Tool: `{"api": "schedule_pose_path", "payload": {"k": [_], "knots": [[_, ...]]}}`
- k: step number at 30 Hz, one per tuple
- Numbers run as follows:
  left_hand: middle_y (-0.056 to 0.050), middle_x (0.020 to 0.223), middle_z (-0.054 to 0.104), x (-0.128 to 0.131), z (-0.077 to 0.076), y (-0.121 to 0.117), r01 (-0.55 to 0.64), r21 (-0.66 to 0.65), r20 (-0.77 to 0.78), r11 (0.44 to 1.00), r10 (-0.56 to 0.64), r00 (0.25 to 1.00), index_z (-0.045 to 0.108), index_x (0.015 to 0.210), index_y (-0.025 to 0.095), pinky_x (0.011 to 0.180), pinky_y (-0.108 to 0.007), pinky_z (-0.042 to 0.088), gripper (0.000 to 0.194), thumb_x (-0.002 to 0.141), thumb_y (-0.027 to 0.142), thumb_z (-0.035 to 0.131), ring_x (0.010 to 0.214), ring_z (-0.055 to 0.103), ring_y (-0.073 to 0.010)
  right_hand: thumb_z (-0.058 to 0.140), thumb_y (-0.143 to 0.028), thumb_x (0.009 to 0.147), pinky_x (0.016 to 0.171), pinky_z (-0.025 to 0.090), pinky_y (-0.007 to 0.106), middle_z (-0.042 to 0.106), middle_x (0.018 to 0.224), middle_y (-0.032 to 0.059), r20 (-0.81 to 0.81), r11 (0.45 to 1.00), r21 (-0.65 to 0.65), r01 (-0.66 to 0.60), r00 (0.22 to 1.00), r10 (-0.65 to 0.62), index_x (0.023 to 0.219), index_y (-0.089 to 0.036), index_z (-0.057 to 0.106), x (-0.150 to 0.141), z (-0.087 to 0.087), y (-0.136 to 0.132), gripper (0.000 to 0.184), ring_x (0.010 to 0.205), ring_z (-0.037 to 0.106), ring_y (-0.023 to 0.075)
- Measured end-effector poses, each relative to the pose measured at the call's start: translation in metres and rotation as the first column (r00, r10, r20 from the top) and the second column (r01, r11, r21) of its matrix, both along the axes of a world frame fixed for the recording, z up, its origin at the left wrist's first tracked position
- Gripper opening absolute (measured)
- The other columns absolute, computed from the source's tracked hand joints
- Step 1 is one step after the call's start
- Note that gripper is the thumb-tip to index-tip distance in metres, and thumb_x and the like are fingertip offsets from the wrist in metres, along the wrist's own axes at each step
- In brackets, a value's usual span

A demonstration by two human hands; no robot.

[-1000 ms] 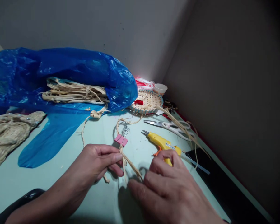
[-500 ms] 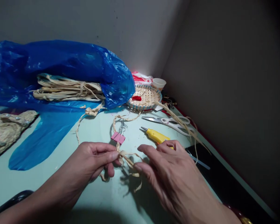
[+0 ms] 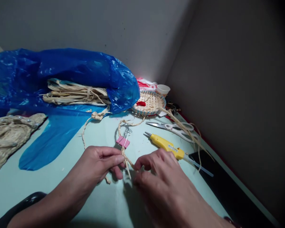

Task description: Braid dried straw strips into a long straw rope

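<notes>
The strands (image 3: 128, 164) lie near the middle of the frame, a little below centre, between the two hands. They run down and to the right from a pink binder clip (image 3: 123, 142), which sits just above the left fingertips. The left hand (image 3: 97, 164), left of centre, has its thumb and index finger closed on the strands right below the clip, so they pass directly out of its pinch; its other fingers are loosely curled underneath. The right hand (image 3: 163, 183), lower right of centre, is curled, with thumb and index finger drawn close together at the lower end of one strand. The strand reaches those fingertips, though how firmly they grip it I cannot tell. A second, looser end hangs down between the hands.

Above the clip, a thin braid (image 3: 120, 125) curves up and to the right across the pale green surface (image 3: 102, 202). Right of the clip lies a yellow glue gun (image 3: 166, 146), its nozzle pointing to the upper left, near the right hand. White-handled scissors (image 3: 168, 126) lie just above it, under some long loose strips (image 3: 180, 125). A shallow woven basket (image 3: 152, 109) holding a small red item (image 3: 141, 103) sits above the scissors, with a white cup (image 3: 163, 90) beside it. At upper left, a blue plastic bag (image 3: 73, 63) partly wraps a tied bundle of dry strips (image 3: 73, 94).
</notes>
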State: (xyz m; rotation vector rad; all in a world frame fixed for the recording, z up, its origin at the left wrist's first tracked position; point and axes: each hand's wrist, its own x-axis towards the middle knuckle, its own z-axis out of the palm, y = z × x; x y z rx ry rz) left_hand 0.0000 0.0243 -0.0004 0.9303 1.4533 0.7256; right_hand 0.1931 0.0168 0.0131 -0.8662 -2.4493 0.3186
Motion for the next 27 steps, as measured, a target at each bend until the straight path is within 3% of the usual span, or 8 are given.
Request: {"api": "schedule_pose_path", "payload": {"k": [2,5,7,11,17,22,25,27], "knots": [[0.000,0.049,0.065,0.001,-0.001,0.000,-0.015,-0.004,0.018,1.000,0.015,1.000,0.070,0.070,0.014,0.042,-0.019,0.020,0.023,0.072,0.037,0.067,0.040,0.030,-0.0051,0.051,-0.012,0.086,0.071,0.040,0.033,0.064,0.083,0.0018,0.017,0.996,0.093,0.009,1.000,-0.011,0.083,-0.021,0.061,-0.007,-0.011,-0.005,0.014,0.074,0.052,0.0168],[0.000,0.049,0.066,0.002,-0.001,0.001,-0.036,-0.019,0.068,0.999,0.037,0.997,0.069,0.070,0.014,0.041,-0.018,0.021,0.021,0.071,0.035,0.068,0.038,0.026,-0.0038,0.046,-0.009,0.086,0.065,0.040,0.030,0.062,0.072,0.0012,0.063,0.993,0.115,-0.020,0.998,0.012,0.085,-0.020,0.059,-0.012,-0.017,-0.011,0.017,0.064,0.051,0.0152],[-0.001,0.048,0.066,0.002,-0.001,0.000,-0.036,-0.025,0.079,0.999,0.037,0.996,0.069,0.069,0.013,0.040,-0.018,0.018,0.020,0.071,0.033,0.068,0.037,0.024,-0.0030,0.042,-0.007,0.086,0.059,0.039,0.028,0.062,0.071,0.0018,0.086,0.999,0.039,-0.011,0.996,0.008,0.092,-0.018,0.057,-0.009,-0.014,-0.010,0.019,0.060,0.053,0.0149],[-0.002,0.048,0.067,0.002,0.001,0.000,0.002,-0.015,0.043,1.000,-0.001,0.999,0.069,0.068,0.012,0.039,-0.019,0.008,0.021,0.074,0.032,0.064,0.036,0.019,-0.0017,0.037,-0.012,0.089,0.047,0.032,0.027,0.060,0.065,0.0019,0.109,0.982,-0.115,0.151,0.984,-0.139,0.107,-0.012,0.052,-0.002,-0.007,0.002,0.023,0.050,0.052,0.0154],[-0.001,0.047,0.067,0.001,0.002,0.002,0.036,0.038,0.016,0.999,-0.037,0.999,0.069,0.066,0.013,0.038,-0.019,0.011,0.021,0.075,0.031,0.063,0.035,0.023,-0.0018,0.046,-0.024,0.091,0.057,0.037,0.029,0.057,0.070,0.0027,0.179,0.948,-0.240,0.206,0.970,-0.166,0.077,-0.019,0.058,-0.002,-0.003,0.012,0.019,0.064,0.053,0.0175],[0.000,0.044,0.065,0.003,0.002,0.001,0.037,0.083,-0.026,0.996,-0.035,0.999,0.070,0.062,0.014,0.038,-0.019,0.014,0.021,0.075,0.029,0.063,0.034,0.027,-0.0025,0.041,-0.014,0.090,0.060,0.037,0.031,0.053,0.075,0.0053,0.006,0.982,-0.059,0.181,0.983,-0.181,0.081,-0.016,0.058,0.001,0.003,0.012,0.019,0.067,0.047,0.0179],[0.000,0.046,0.065,0.005,0.002,0.000,0.002,0.085,0.012,0.996,-0.003,1.000,0.069,0.060,0.015,0.038,-0.018,0.013,0.020,0.073,0.029,0.065,0.034,0.028,-0.0021,0.042,-0.011,0.090,0.055,0.036,0.030,0.053,0.069,0.0043,-0.080,0.987,0.151,0.049,0.996,-0.037,0.089,-0.012,0.062,-0.002,0.001,0.005,0.020,0.061,0.044,0.0163],[0.001,0.048,0.064,0.005,0.002,-0.001,-0.056,0.060,0.071,0.997,0.052,0.996,0.069,0.060,0.015,0.038,-0.017,0.013,0.016,0.070,0.027,0.068,0.036,0.032,-0.0018,0.042,-0.007,0.089,0.051,0.035,0.029,0.055,0.065,0.0043,-0.057,0.952,0.302,-0.046,0.996,0.067,0.096,-0.007,0.063,-0.007,-0.003,-0.001,0.022,0.058,0.044,0.0156]]}}
